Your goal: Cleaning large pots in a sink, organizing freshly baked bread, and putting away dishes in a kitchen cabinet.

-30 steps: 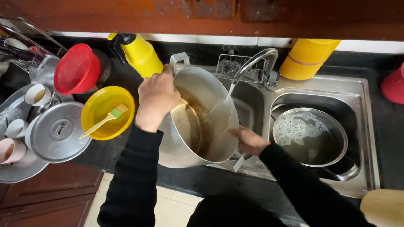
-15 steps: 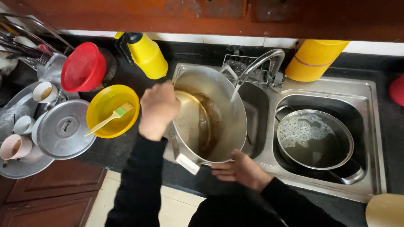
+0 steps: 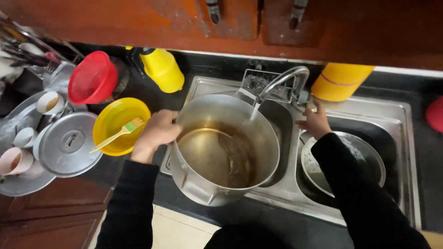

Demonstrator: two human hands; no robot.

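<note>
Gripping the rim of the large round stainless-steel stockpot, your left hand was closed around the metal and held the pot tilted over the left basin of the steel double sink, under the curved chrome tap. A thin stream fell into the brownish water pooled inside. Your right hand held nothing, its fingers loosely spread by the base of the tap. By my reading you were in the rinsing step; the next move would have called for a firm hold on the pot to swirl and tip it.
</note>
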